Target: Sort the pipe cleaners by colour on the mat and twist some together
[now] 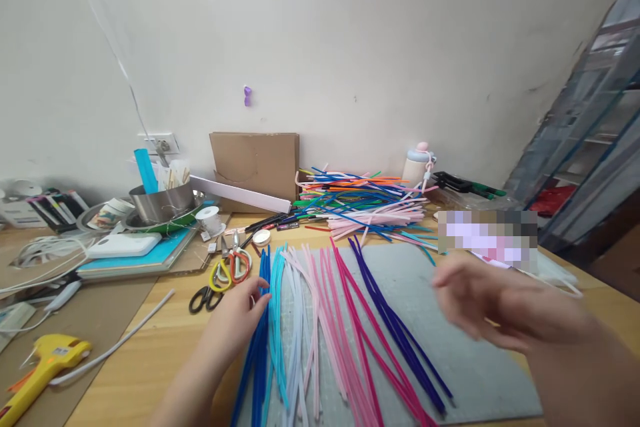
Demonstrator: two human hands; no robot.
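Blue slender stems (259,355) beside curled left hand (246,303).

This looks like a craft workspace, with a wooden worktop (150,360) pushed against a plain wall (350,47). A yellow glue gun (60,350), scissors (235,251), a grey cutting mat (475,373) and colour-sorted craft stems (331,320) show it.

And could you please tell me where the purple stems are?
In the head view, the purple stems lie right of centre on the mat, beside the magenta stems.
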